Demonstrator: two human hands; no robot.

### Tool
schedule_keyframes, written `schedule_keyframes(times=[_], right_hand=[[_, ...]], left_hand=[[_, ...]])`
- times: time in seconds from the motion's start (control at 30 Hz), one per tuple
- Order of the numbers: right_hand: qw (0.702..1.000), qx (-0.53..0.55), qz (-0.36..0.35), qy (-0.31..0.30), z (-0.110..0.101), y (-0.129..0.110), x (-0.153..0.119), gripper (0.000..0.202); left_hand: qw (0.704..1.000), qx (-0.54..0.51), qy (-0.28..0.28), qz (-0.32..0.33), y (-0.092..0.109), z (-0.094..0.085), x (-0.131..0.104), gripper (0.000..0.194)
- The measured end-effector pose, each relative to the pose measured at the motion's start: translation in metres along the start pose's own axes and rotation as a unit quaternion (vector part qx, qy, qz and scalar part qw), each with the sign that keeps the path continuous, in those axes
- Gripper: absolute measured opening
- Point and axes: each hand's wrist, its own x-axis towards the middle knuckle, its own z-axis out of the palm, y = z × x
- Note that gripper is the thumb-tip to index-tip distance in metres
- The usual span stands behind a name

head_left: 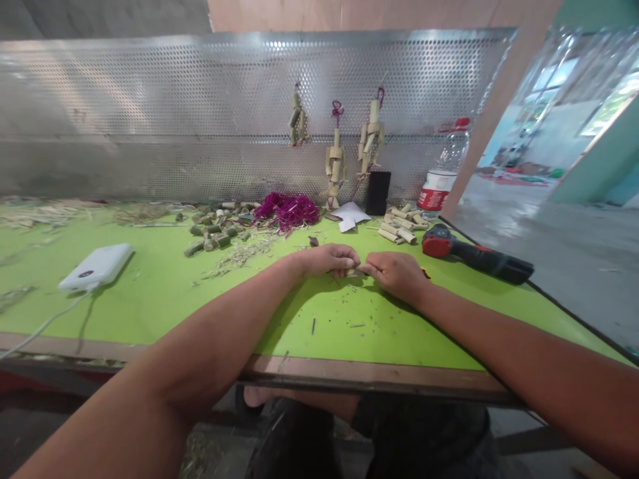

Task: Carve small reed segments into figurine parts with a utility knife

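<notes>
My left hand (339, 259) is closed, its fingers pinching a short, pale piece of stem (352, 273) low over the green tabletop. Close against it, my right hand (398, 273) is also closed, thumb and fingertips meeting at the stem's right end. What else lies inside its fingers is hidden. A small yellow and black object (426, 273) peeks out behind the right hand; whether I hold it cannot be told. Small dark chips and slivers (357, 326) are scattered below both hands.
Cut stem pieces (214, 233), purple cord (287, 211) and pale tubes (398, 225) lie behind. A cordless drill (479, 256) and plastic bottle (439, 179) stand right, a white power bank (97, 266) left. Stem figures (335, 163) hang on the perforated metal panel (200, 100).
</notes>
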Motion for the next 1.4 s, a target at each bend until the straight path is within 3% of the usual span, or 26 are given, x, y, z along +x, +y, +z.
schedule_keyframes(times=[0.1,0.33,0.43,0.57,0.73,1.0,1.27,1.4], right_hand=[[0.998,-0.013,0.047,0.029,-0.0007,0.0018,0.0009,0.045],[0.998,-0.022,0.051,0.009,0.0006,0.0026,0.0035,0.048],[1.0,-0.011,0.02,-0.019,0.0017,0.002,0.0033,0.048],[0.996,0.003,-0.073,-0.059,0.0024,0.0011,0.0016,0.047],[1.0,0.007,0.001,0.01,0.0015,0.002,0.0021,0.047],[0.999,-0.028,0.027,0.038,0.003,0.0006,0.0043,0.047],[0.999,-0.03,0.015,0.008,0.0008,-0.0011,0.0041,0.048],[0.999,-0.014,-0.025,-0.045,0.0011,-0.0014,0.003,0.046]], left_hand=[[1.0,0.005,0.002,0.001,-0.001,0.0003,-0.0004,0.026],[0.999,0.037,0.009,-0.007,-0.0001,0.0014,0.0005,0.028],[1.0,0.03,-0.001,-0.006,-0.0001,0.0012,0.0011,0.026],[1.0,0.021,0.009,-0.008,-0.0005,0.0009,0.001,0.027],[1.0,0.022,0.009,-0.003,0.0027,0.0024,-0.0002,0.023],[0.999,0.029,0.014,-0.01,0.0018,0.0026,0.0005,0.026],[0.998,0.054,0.007,-0.007,0.002,-0.0001,-0.0001,0.03],[0.999,0.047,0.001,-0.005,0.0002,-0.0009,0.0013,0.029]])
